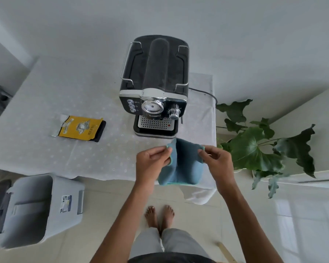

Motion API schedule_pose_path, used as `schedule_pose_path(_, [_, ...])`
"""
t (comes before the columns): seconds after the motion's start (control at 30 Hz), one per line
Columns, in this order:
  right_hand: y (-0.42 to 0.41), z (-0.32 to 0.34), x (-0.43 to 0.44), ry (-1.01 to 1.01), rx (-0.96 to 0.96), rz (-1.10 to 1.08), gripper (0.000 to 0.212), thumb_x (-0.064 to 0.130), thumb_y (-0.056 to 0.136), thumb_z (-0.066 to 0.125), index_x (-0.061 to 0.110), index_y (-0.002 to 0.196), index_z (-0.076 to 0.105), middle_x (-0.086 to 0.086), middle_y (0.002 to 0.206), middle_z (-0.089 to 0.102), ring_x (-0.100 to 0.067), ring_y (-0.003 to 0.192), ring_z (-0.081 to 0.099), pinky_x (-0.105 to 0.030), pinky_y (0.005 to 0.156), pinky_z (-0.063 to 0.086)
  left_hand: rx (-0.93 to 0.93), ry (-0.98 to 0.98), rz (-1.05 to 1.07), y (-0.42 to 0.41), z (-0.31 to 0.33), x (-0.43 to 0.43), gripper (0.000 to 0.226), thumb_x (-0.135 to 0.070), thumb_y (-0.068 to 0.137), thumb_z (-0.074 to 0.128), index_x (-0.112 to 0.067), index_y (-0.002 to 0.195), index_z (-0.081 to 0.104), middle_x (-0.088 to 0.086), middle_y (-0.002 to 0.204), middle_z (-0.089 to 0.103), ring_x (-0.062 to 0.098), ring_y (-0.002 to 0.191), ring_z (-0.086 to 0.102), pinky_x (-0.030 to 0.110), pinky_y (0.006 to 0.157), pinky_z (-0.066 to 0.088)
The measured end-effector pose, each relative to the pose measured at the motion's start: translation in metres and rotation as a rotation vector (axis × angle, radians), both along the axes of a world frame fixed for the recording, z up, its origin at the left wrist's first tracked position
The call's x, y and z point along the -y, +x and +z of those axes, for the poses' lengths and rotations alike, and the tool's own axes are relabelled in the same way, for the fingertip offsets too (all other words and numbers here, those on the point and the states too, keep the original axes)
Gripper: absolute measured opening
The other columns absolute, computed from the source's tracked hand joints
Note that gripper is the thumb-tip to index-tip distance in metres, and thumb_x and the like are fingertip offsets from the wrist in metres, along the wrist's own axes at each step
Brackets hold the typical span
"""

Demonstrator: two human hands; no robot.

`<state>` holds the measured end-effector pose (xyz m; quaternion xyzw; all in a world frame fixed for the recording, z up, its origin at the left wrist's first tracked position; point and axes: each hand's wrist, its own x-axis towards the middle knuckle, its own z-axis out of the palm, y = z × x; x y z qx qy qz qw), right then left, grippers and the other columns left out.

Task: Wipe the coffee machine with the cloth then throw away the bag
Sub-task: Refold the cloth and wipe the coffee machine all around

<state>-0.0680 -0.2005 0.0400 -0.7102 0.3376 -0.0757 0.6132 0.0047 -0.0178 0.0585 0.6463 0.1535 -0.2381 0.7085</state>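
Here, 1 table (46, 88) under a white dotted cover fills the middle. 1 pale bin (36, 207) stands on the floor by the table's near left side. 1 black coffee machine (154, 73) stands upright near the table's right end, and 1 leafy plant (254, 149) sits just past that end. 1 blue cloth (182, 168) hangs in front of the machine at the table's near edge, with its 2 upper corners pinched by 2 hands: the left hand (150, 162) and the right hand (217, 160). 1 yellow bag (80, 128) lies flat on the table, well left of the machine.
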Motion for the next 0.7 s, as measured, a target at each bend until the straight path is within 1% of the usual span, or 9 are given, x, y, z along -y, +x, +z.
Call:
schedule_pose_path(0.13, [-0.004,0.028,-0.030,-0.011,0.095,0.052,0.018,0.003,0.091,0.069,0.019,0.094,0.079,0.009,0.080,0.078,-0.002,0.072,0.071,-0.014,0.068,0.053,0.126,0.003,-0.064,-0.025,0.017,0.014,0.021,-0.009,0.083,0.076,-0.006,0.104,0.075,0.006,0.086,0.078,0.017,0.081,0.075,0.029,0.078,0.060])
schedule_pose_path(0.17, [-0.006,0.031,-0.035,-0.031,0.111,0.056,0.019,0.003,0.091,0.069,0.019,0.095,0.079,0.010,0.081,0.078,-0.003,0.074,0.072,-0.015,0.068,0.054,0.158,0.006,-0.082,-0.028,0.019,0.014,0.022,-0.010,0.083,0.076,-0.006,0.105,0.075,0.004,0.087,0.078,0.017,0.083,0.075,0.030,0.079,0.060])
schedule_pose_path(0.23, [-0.010,0.036,-0.040,-0.082,0.130,0.063,0.018,0.005,0.091,0.070,0.018,0.098,0.080,0.010,0.084,0.079,-0.007,0.078,0.074,-0.019,0.071,0.057,0.204,0.021,-0.099,-0.034,0.024,0.014,0.024,-0.011,0.084,0.076,-0.006,0.107,0.075,0.002,0.090,0.078,0.016,0.086,0.075,0.033,0.082,0.060])
schedule_pose_path(0.33, [-0.013,0.041,-0.046,-0.086,0.157,0.064,0.017,0.005,0.090,0.072,0.014,0.102,0.080,0.005,0.090,0.079,-0.011,0.085,0.075,-0.025,0.077,0.059,0.253,0.028,-0.110,-0.036,0.032,0.010,0.021,-0.011,0.086,0.074,-0.008,0.107,0.075,0.001,0.091,0.078,0.015,0.087,0.075,0.034,0.083,0.060])
schedule_pose_path(0.4, [-0.014,0.046,-0.049,-0.092,0.176,0.072,0.017,0.003,0.089,0.073,0.013,0.101,0.079,0.003,0.092,0.078,-0.008,0.084,0.074,-0.022,0.076,0.058,0.264,0.005,-0.135,-0.036,0.036,0.007,0.018,-0.009,0.088,0.071,-0.009,0.106,0.075,0.001,0.092,0.078,0.013,0.089,0.074,0.032,0.084,0.059])
schedule_pose_path(0.5, [-0.016,0.053,-0.054,-0.091,0.210,0.089,0.019,0.002,0.089,0.071,0.017,0.097,0.079,0.001,0.090,0.077,-0.004,0.079,0.071,-0.015,0.070,0.053,0.266,-0.026,-0.185,-0.036,0.041,0.000,0.019,-0.006,0.091,0.066,-0.014,0.105,0.076,-0.002,0.095,0.078,0.012,0.093,0.073,0.029,0.085,0.058])
schedule_pose_path(0.57, [-0.017,0.057,-0.056,-0.104,0.216,0.114,0.018,0.003,0.090,0.071,0.018,0.097,0.080,0.001,0.089,0.076,-0.007,0.079,0.071,-0.016,0.071,0.054,0.281,-0.024,-0.216,-0.035,0.042,-0.005,0.020,-0.005,0.092,0.065,-0.015,0.104,0.077,-0.003,0.096,0.077,0.014,0.094,0.074,0.029,0.084,0.058])
schedule_pose_path(0.63, [-0.018,0.061,-0.058,-0.112,0.219,0.160,0.015,0.008,0.090,0.071,0.015,0.100,0.080,0.002,0.088,0.076,-0.009,0.080,0.071,-0.018,0.071,0.055,0.297,-0.051,-0.221,-0.032,0.042,-0.010,0.020,-0.001,0.091,0.064,-0.011,0.103,0.077,-0.003,0.097,0.077,0.017,0.093,0.074,0.028,0.082,0.058])
schedule_pose_path(0.7, [-0.019,0.066,-0.059,-0.077,0.221,0.192,0.015,0.014,0.089,0.073,0.015,0.102,0.080,0.002,0.087,0.076,-0.008,0.080,0.071,-0.017,0.070,0.055,0.309,-0.091,-0.238,-0.026,0.043,-0.014,0.019,0.002,0.090,0.063,-0.005,0.102,0.076,-0.001,0.097,0.076,0.020,0.093,0.074,0.026,0.080,0.059])
